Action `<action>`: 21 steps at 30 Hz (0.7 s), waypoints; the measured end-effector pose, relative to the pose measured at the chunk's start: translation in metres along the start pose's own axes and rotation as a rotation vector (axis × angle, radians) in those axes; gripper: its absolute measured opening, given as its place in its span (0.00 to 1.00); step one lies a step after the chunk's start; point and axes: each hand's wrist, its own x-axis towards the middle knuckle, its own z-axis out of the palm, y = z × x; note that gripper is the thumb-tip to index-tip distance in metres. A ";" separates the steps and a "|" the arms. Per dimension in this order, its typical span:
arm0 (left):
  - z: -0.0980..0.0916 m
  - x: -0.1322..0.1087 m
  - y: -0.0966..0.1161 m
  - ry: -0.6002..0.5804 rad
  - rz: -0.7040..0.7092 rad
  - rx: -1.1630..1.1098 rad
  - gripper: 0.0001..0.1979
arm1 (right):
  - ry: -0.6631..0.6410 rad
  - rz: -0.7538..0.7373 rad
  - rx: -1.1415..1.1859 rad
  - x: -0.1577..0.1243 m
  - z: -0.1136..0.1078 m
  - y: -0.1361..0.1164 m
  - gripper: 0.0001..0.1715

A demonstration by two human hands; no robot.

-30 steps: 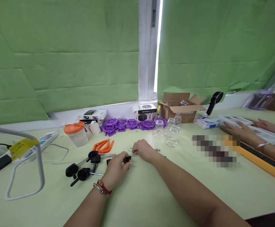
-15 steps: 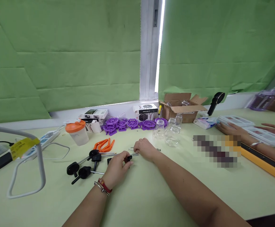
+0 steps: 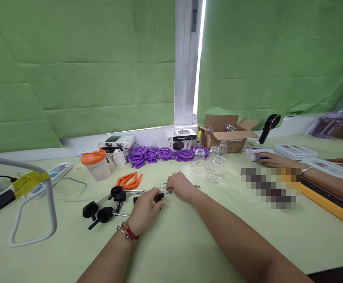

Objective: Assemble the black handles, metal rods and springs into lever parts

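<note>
My left hand (image 3: 146,208) is closed around a small black plastic part (image 3: 160,196), and a thin metal rod (image 3: 167,192) sticks out beyond it toward my right hand. Low over the tabletop, my right hand (image 3: 180,186) has its fingers pinched together at the rod's far end; what lies inside them is hidden. A small metal spring (image 3: 196,186) rests just right of those fingers. Left of my left hand are several black knobs with handles (image 3: 104,214) on metal shafts. Orange plastic brackets (image 3: 132,181) lie behind them.
Purple plastic wheels (image 3: 165,153), small boxes (image 3: 181,135), glass jars (image 3: 214,173) and an open carton (image 3: 224,141) line the back. At left stand an orange-lidded cup (image 3: 96,164), a power strip (image 3: 59,173) and a grey metal frame (image 3: 52,212). Another person's hand (image 3: 273,160) is at right.
My hands stay almost in place. The other person's hand at right has shifted left, to a white packet with a blue item by its fingers.
</note>
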 end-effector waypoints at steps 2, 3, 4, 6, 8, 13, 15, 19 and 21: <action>0.000 0.000 0.001 -0.007 -0.002 0.002 0.06 | -0.009 -0.007 -0.009 0.000 0.000 -0.001 0.13; -0.001 0.000 0.001 -0.008 -0.003 0.003 0.06 | -0.012 -0.007 -0.010 0.000 0.000 -0.002 0.14; -0.001 0.000 0.001 -0.007 -0.003 0.005 0.06 | -0.015 -0.006 -0.011 0.000 0.000 -0.002 0.14; -0.001 0.000 0.002 -0.008 -0.001 0.005 0.06 | -0.017 -0.006 -0.012 0.000 -0.002 -0.003 0.13; -0.001 0.000 0.002 -0.011 0.000 0.004 0.06 | -0.018 -0.013 -0.020 -0.001 -0.003 -0.004 0.12; 0.000 0.000 0.002 0.005 0.007 0.000 0.06 | -0.007 -0.060 -0.069 -0.001 -0.003 -0.005 0.12; 0.000 0.000 0.001 0.006 0.008 -0.009 0.06 | -0.002 -0.081 -0.092 -0.001 -0.003 -0.005 0.11; 0.001 0.001 0.001 0.008 0.004 -0.019 0.07 | 0.004 -0.073 -0.072 -0.002 -0.004 -0.007 0.09; 0.002 0.001 0.001 0.002 0.011 -0.002 0.06 | 0.056 -0.026 0.011 -0.005 -0.007 -0.010 0.09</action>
